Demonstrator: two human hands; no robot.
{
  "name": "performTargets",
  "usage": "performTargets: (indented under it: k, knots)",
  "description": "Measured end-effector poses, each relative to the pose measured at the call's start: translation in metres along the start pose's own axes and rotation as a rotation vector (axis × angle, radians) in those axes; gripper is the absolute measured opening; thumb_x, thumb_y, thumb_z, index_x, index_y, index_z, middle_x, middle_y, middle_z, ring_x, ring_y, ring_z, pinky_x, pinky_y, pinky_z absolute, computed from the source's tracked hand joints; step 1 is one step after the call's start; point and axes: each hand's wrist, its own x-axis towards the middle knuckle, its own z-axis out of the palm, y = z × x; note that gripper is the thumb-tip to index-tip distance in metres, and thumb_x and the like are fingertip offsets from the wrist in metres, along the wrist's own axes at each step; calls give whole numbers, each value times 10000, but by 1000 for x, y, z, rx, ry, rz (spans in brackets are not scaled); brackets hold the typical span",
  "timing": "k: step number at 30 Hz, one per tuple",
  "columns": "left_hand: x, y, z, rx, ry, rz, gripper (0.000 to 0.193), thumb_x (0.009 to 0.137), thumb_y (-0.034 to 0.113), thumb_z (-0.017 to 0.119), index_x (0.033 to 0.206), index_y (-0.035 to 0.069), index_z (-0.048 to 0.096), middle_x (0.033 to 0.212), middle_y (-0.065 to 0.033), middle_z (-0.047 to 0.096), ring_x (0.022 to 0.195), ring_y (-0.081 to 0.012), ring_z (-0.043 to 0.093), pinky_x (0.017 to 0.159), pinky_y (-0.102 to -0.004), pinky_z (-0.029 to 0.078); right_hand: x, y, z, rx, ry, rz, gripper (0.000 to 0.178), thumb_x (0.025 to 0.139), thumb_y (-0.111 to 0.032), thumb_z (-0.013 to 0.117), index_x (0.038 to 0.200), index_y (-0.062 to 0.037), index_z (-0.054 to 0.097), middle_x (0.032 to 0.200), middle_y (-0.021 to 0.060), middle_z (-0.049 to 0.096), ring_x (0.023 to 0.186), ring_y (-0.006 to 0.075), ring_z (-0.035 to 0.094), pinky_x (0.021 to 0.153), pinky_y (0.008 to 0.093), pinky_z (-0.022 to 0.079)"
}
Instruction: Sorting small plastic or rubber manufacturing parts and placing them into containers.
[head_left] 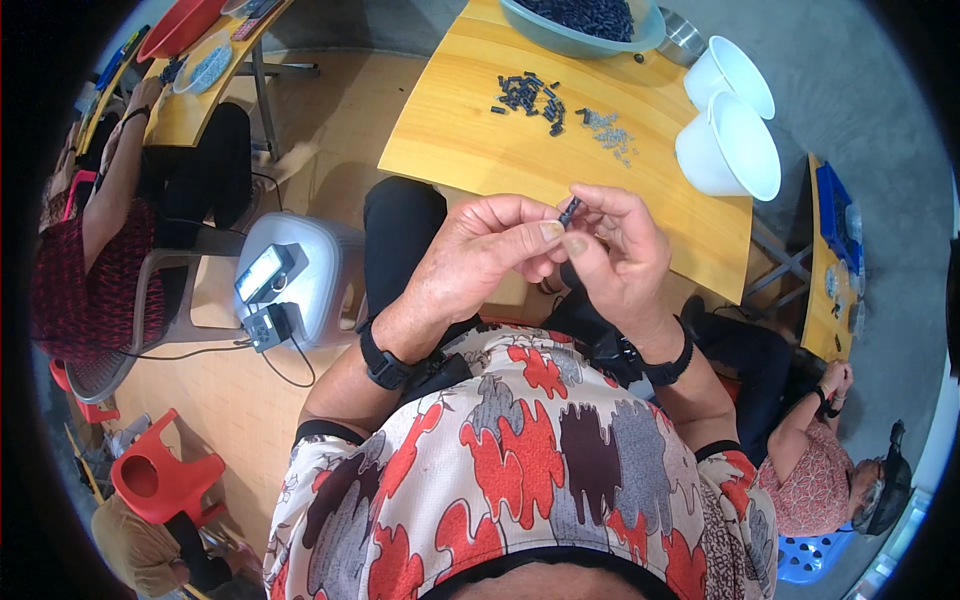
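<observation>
My left hand [480, 245] and my right hand [625, 255] meet in front of my chest, just short of the table's near edge. Between their fingertips they pinch a small black cylindrical part [569, 211], tilted upward; its ends are partly covered by the fingers. Past my hands, a loose pile of similar black cylindrical parts [522, 93] lies on the yellow wooden table [450, 130]. Just right of that pile are scattered small clear pieces [608, 133], too small to name. A light-blue basin [560, 40] full of black parts stands at the far edge.
Two white buckets [728, 150] and a metal bowl [683, 40] stand at the table's right side. Left of me, a grey stool [325, 262] carries a small device [265, 273] and a cabled black box [266, 326]. Other people sit at tables on both sides. A red stool [165, 465] is behind left.
</observation>
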Motion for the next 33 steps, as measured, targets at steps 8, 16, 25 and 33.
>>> performTargets:
  k: [8,16,25,33]
  knots:
    - [2,1,-4,24,21,-16,184,860,108,598,985,-21,635,897,-116,663,825,-163,640,740,-275,526,2,6,6,-366,2,-226,479,653,-19,728,1089,-8,532,823,68,583,678,132,587,604,237,497]
    - [2,0,-3,-43,6,17,173,857,88,596,979,-27,639,899,-126,665,823,-177,645,759,-293,530,4,2,9,-484,44,-333,426,662,35,689,1060,12,538,818,78,591,632,124,583,565,223,500]
    - [0,-1,-1,-7,12,64,157,849,69,603,965,-29,641,881,-125,665,803,-173,644,752,-287,526,5,-1,10,-493,37,-390,365,671,40,692,1004,4,545,852,101,606,613,131,598,540,235,518]
    - [0,-5,0,-7,19,55,154,853,61,597,968,-34,636,879,-119,665,803,-160,639,754,-277,519,3,5,7,-530,37,-388,331,665,-3,708,961,-7,561,785,82,606,588,138,596,525,236,507]
